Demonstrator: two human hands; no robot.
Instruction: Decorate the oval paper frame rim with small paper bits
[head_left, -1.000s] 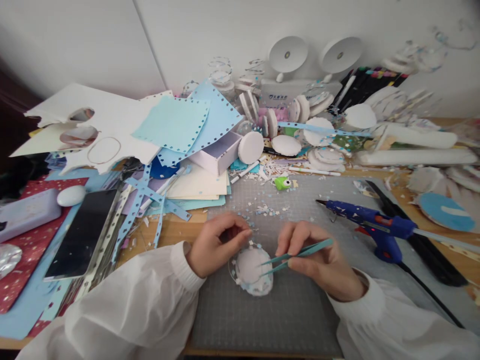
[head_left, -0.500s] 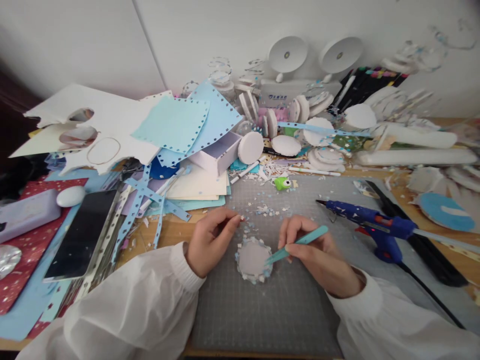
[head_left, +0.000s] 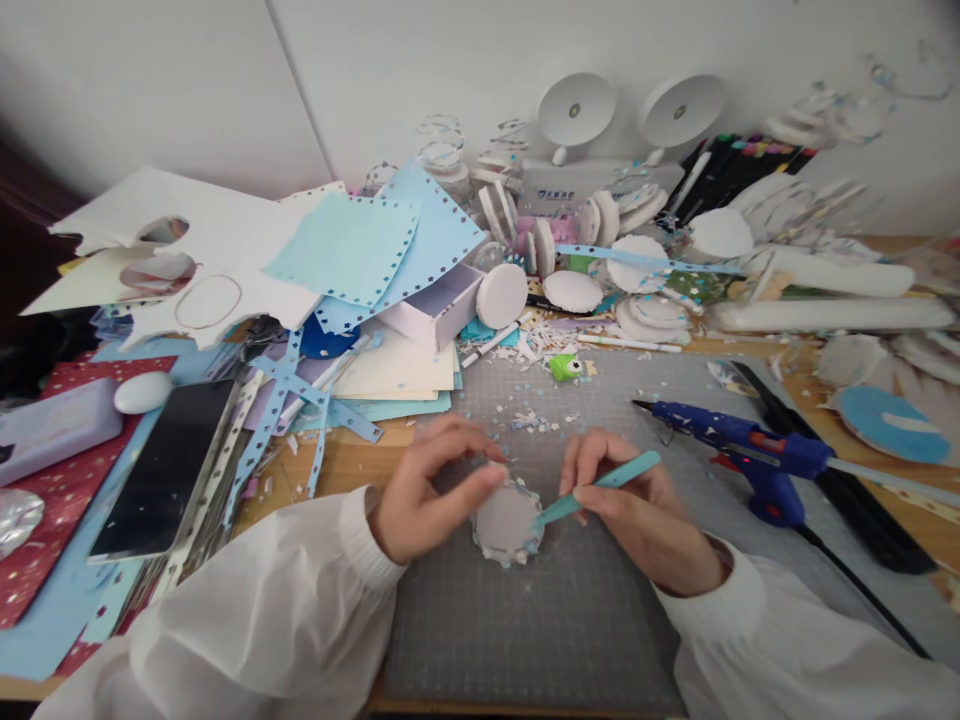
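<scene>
Light is soft and dim; edges blur.

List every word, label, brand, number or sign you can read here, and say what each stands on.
No text reads clearly.
White lamp box: blue emblem and a line of characters, too blurred to read; marks beneath, also illegible.
Teal tweezers: no lettering discernible.
Blue glue gun: no readable label.
Gray mat: grid lines, no readable numbers.
</scene>
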